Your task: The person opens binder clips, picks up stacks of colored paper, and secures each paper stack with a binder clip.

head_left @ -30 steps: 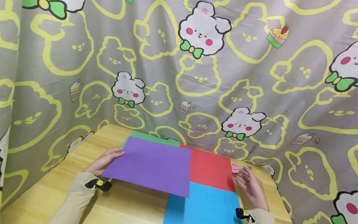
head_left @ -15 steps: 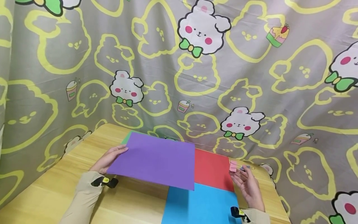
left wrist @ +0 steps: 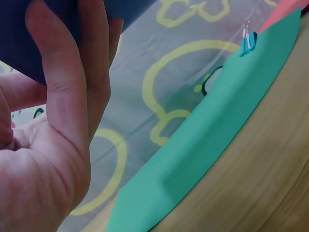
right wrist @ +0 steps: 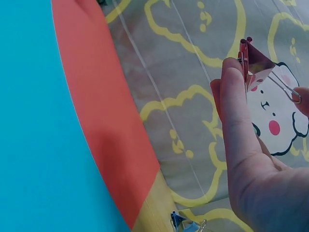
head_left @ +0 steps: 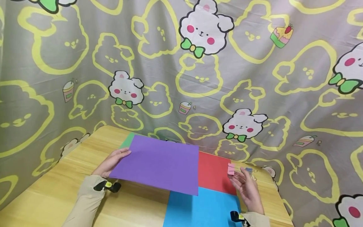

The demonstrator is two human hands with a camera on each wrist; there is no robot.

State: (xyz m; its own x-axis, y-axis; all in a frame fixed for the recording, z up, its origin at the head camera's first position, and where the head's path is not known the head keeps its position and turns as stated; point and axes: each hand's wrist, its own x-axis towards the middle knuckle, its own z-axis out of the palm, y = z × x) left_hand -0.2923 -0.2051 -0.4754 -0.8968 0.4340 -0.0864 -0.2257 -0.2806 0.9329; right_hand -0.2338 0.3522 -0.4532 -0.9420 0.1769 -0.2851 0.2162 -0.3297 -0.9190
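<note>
My left hand (head_left: 112, 162) grips a purple sheet of paper (head_left: 158, 164) by its left edge, raised and tilted over the table. In the left wrist view the sheet's dark underside (left wrist: 19, 38) shows beside my fingers. My right hand (head_left: 247, 190) pinches a pink binder clip (head_left: 231, 169) by its wire handle, over the red sheet's right end. The right wrist view shows that clip (right wrist: 256, 65) between thumb and fingers. Under the purple sheet lies a green sheet (left wrist: 203, 150), mostly hidden in the head view. A red sheet (head_left: 216, 171) and a blue sheet (head_left: 212, 205) lie right of it.
A teal binder clip (left wrist: 248, 44) sits at the green sheet's far edge. Blue binder clips (head_left: 250, 170) lie on the wooden table (head_left: 136, 208) behind my right hand. A grey patterned curtain (head_left: 158, 69) stands close behind the table.
My left hand has brought the purple sheet slightly right, over more of the green sheet. My right hand has shifted left with the pink binder clip.
</note>
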